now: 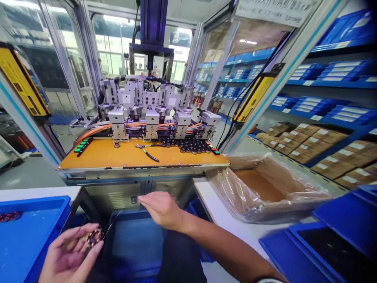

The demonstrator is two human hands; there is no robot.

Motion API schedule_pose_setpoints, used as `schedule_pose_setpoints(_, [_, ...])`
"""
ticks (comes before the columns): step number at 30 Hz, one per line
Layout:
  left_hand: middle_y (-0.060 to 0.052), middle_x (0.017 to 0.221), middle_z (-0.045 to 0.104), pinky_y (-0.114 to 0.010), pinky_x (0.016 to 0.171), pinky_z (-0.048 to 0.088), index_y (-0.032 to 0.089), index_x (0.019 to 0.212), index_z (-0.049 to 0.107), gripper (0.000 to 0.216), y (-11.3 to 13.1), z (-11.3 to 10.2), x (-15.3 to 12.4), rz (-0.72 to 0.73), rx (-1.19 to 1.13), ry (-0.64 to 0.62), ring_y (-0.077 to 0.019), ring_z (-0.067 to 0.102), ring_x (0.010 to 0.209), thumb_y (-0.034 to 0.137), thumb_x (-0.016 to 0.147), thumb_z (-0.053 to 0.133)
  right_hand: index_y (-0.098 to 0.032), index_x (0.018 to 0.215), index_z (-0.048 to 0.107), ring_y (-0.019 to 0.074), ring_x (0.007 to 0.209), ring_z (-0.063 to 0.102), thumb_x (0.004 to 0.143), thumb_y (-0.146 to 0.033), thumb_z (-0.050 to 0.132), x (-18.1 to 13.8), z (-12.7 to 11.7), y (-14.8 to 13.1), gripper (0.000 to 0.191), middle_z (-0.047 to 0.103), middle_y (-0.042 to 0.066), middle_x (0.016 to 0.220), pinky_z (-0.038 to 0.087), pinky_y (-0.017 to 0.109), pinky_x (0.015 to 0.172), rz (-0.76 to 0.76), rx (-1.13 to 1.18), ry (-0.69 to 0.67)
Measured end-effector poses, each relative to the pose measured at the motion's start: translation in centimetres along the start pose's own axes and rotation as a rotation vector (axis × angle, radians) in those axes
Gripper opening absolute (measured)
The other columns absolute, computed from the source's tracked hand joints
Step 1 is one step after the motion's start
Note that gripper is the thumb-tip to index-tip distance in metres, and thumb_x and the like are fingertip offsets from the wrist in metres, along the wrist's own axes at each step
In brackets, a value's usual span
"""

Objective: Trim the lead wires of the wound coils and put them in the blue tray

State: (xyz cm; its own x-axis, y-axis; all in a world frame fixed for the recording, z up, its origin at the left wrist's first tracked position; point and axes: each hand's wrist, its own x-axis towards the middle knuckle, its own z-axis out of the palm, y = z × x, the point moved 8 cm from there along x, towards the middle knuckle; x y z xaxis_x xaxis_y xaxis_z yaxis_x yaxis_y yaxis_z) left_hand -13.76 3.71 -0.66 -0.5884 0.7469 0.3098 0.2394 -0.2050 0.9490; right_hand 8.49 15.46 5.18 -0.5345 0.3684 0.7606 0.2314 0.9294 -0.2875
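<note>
Left fingers (73, 233) curled around coil (96, 237)

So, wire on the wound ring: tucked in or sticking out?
Sticking out: a thin wire runs up and away from the wound ring in the left hand, its visible end apart from the right hand.

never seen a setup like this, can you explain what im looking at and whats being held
This is a person working bare-handed, in one picture from a camera on their head, looking forward and down. The left hand holds a small ring-shaped part, with a thin wire sticking out beside it. The right hand sits apart from the left; whether it holds anything is unclear. Ahead stands a metal machine; on the orange worktop before it lie pliers and a cluster of dark round parts.
</note>
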Motion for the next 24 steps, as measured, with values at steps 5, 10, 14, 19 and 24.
schedule_pose_setpoints(5, [0.001, 0.102, 0.079, -0.028, 0.076, 0.065, 0.035, 0.115, 0.056, 0.052, 4.0, 3.2, -1.7, 0.093, 0.054, -0.009, -0.02, 0.077, 0.091, 0.027, 0.069, 0.081, -0.019, 0.094, 0.07, 0.0136, 0.07, 0.071, 0.095, -0.021, 0.061, -0.5, -3.3, -3.1, 0.01, 0.074, 0.005, 0.079, 0.059, 0.023, 0.064, 0.198, 0.14, 0.134])
schedule_pose_setpoints(10, [0.002, 0.105, 0.08, -0.03, 0.08, 0.066, 0.031, 0.115, 0.059, 0.053, 3.3, 3.9, -2.8, 0.062, -0.002, -0.081, -0.018, 0.077, 0.086, 0.016, 0.069, 0.081, -0.017, 0.103, 0.068, 0.0129, 0.088, 0.071, 0.099, -0.022, 0.055, 0.0, -3.5, -7.5, 0.015, 0.076, 0.007, 0.099, 0.057, 0.022, 0.078, 0.021, 0.147, -0.124])
schedule_pose_setpoints(14, [0.001, 0.107, 0.08, -0.027, 0.076, 0.067, 0.031, 0.12, 0.057, 0.06, 3.4, 3.8, -3.0, 0.183, 0.042, -0.131, -0.0177, 0.078, 0.087, 0.01, 0.068, 0.08, -0.017, 0.092, 0.069, 0.0133, 0.063, 0.064, 0.099, -0.024, 0.054, -1.7, -1.0, -7.5, 0.018, 0.071, 0.002, 0.074, 0.051, 0.025, 0.058, 0.052, 0.077, -0.313])
schedule_pose_setpoints(19, [0.0, 0.105, 0.08, -0.032, 0.077, 0.068, 0.031, 0.116, 0.059, 0.053, 3.3, 3.9, -3.2, 0.115, 0.077, -0.125, -0.02, 0.077, 0.086, 0.018, 0.07, 0.081, -0.018, 0.097, 0.068, 0.0112, 0.064, 0.06, 0.099, -0.024, 0.052, -1.7, -1.9, -8.0, 0.017, 0.069, 0.005, 0.083, 0.048, 0.023, 0.054, 0.012, 0.026, -0.205])
schedule_pose_setpoints(24, [-0.001, 0.102, 0.08, -0.032, 0.076, 0.068, 0.03, 0.114, 0.061, 0.05, 3.3, 4.0, -3.5, 0.088, 0.079, -0.138, -0.0202, 0.078, 0.084, 0.022, 0.069, 0.082, -0.014, 0.097, 0.068, 0.0149, 0.069, 0.06, 0.095, -0.013, 0.047, -1.8, -1.8, -7.8, 0.022, 0.07, 0.008, 0.095, 0.049, 0.027, 0.058, -0.015, -0.078, -0.283])
